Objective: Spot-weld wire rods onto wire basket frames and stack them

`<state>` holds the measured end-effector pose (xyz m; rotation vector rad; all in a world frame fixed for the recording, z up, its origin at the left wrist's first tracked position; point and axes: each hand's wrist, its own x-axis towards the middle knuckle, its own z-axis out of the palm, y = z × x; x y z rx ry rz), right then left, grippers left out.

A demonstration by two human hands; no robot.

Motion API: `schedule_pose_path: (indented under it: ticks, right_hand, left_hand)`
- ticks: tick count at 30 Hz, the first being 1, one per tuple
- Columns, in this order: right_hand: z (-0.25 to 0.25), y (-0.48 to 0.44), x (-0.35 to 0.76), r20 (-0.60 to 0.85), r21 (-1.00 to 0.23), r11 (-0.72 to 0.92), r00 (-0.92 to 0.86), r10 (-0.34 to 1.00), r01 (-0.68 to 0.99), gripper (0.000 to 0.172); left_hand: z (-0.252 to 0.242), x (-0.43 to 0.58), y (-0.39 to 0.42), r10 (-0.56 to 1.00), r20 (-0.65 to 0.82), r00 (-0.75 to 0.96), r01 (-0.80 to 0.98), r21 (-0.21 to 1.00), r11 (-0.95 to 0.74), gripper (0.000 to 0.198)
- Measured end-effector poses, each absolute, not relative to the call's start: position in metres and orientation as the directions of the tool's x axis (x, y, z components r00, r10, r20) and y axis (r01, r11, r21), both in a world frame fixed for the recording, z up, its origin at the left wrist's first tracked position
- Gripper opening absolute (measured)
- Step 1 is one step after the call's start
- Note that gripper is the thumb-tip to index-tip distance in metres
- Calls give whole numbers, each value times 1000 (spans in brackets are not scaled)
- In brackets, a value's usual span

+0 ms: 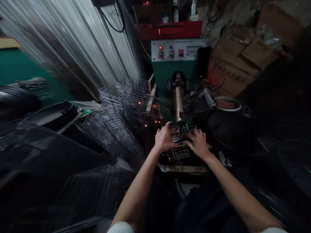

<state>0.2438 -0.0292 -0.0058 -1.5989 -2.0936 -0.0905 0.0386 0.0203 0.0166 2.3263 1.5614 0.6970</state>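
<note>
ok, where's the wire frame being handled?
Head view: the wire frame is below and right of centre, between the left hand and right hand, by the near end of the metal arm.

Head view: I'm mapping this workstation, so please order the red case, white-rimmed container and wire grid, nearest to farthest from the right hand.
1. Wire grid: beside the right hand, on its left.
2. White-rimmed container: beyond, to the right.
3. Red case: farthest back, above the control panel.

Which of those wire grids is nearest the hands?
The small wire grid at the thick metal rod's lower end, between the left hand and right hand; the stacked grids stand apart, leftward.
</note>
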Motion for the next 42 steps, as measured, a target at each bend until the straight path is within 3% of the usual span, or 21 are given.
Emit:
schedule_pose_path:
  ticks: [4,8,10,17,29,33,37,40,42]
  right_hand:
    - [-2,-28,246,414,-193,392,-288,864,899,9]
    - [-7,-30,247,414,-165,385,-291,863,908,7]
    - [-9,-28,246,427,-170,384,-284,859,907,7]
    - [-10,-8,239,465,-156,370,-263,845,916,10]
    - [-12,-2,240,496,-237,397,-242,834,887,12]
    - [-9,-1,245,476,-297,429,-257,841,853,12]
    - [2,21,283,502,-449,491,-243,830,747,23]
    - [12,57,321,517,-530,434,-128,847,728,30]
    - [15,85,339,436,-576,354,-90,896,736,35]
  left_hand:
    - [17,36,24,903,254,346,787,445,-427,111]
    - [13,33,25,866,282,413,803,337,-492,78]
    - [12,32,29,856,272,440,805,304,-510,71]
    - [15,29,49,886,244,395,824,331,-459,77]
    - [16,32,60,875,247,416,806,345,-481,77]
    - [14,32,58,870,255,423,809,326,-489,74]
    - [22,21,68,855,223,468,776,359,-518,86]
    - [34,8,91,894,186,408,780,438,-447,60]
    - [42,0,110,915,113,387,793,466,-393,37]
